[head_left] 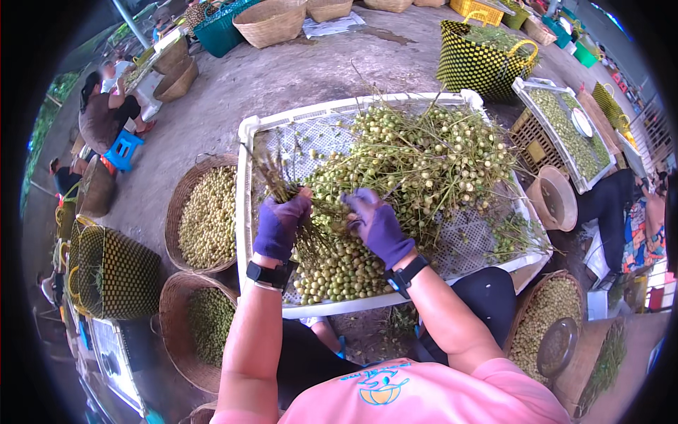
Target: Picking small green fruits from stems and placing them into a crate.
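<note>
My left hand (280, 225), in a purple glove, is closed round a bundle of thin brown stems (277, 182) above the left part of a white perforated tray (246, 205). My right hand (381, 230), gloved alike, is beside the bundle's lower end, fingers bent inward; what they pinch is too small to make out. Under and between both hands lie loose round green-yellow fruits (342, 272). A tangled heap of fruit still on its twigs (431, 159) covers the tray's far middle and right. Bare leafy twigs (514, 237) rest at the right edge.
Left of the tray stand a basket of pale fruits (209, 219) and a basket of smaller green ones (210, 325). Another fruit-filled basket (551, 311) is by my right leg. A yellow-black woven bag (484, 63) stands behind the tray. A person (106, 116) sits on a blue stool at far left.
</note>
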Demonstrator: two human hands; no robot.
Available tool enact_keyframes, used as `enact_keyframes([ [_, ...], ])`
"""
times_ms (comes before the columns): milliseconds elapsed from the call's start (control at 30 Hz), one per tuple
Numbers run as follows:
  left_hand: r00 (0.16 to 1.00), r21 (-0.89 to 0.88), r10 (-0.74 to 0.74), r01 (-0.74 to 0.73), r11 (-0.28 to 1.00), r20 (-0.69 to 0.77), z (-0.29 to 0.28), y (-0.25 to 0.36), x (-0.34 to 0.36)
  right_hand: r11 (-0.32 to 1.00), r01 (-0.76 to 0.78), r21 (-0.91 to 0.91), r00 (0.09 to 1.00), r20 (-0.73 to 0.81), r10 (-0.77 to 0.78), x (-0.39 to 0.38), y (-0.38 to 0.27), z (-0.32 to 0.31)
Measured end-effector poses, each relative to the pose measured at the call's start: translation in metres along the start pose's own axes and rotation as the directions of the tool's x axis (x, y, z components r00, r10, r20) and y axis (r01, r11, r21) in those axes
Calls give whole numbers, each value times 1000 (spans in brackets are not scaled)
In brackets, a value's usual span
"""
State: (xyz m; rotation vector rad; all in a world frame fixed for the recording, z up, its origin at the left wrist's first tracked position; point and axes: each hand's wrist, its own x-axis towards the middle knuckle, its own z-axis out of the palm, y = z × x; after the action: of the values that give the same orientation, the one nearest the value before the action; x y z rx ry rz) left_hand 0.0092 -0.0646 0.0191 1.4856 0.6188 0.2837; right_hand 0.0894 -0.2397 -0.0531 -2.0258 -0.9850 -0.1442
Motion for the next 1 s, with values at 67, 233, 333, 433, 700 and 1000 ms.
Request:
enact_keyframes([
  [67, 996, 18, 27, -28, 999, 87, 1, -3, 2, 994, 28, -107, 995, -97, -39, 6, 1, -1],
  [233, 926, 64, 180, -213, 975, 331, 9, -9, -8, 973, 231, -2, 972, 36, -231, 14, -9, 2],
  [333, 911, -43, 323, -323, 945, 255, 17, -22, -9, 974, 222, -51, 975, 3, -222, -4, -4, 17],
  [433, 937, 42, 318, -326, 944, 143, 11, -17, -11, 980, 143, -138, 989, 63, -135, 0, -11, 14],
  [700, 955, 263, 295, -282, 922, -9, 17, 12, -23, 945, 124, -303, 992, 17, -125, -1, 10, 29],
  [1000, 968, 119, 205, -189, 975, -145, -27, 1, 7, 998, 42, 39, 995, 90, -45, 2, 12, 16],
])
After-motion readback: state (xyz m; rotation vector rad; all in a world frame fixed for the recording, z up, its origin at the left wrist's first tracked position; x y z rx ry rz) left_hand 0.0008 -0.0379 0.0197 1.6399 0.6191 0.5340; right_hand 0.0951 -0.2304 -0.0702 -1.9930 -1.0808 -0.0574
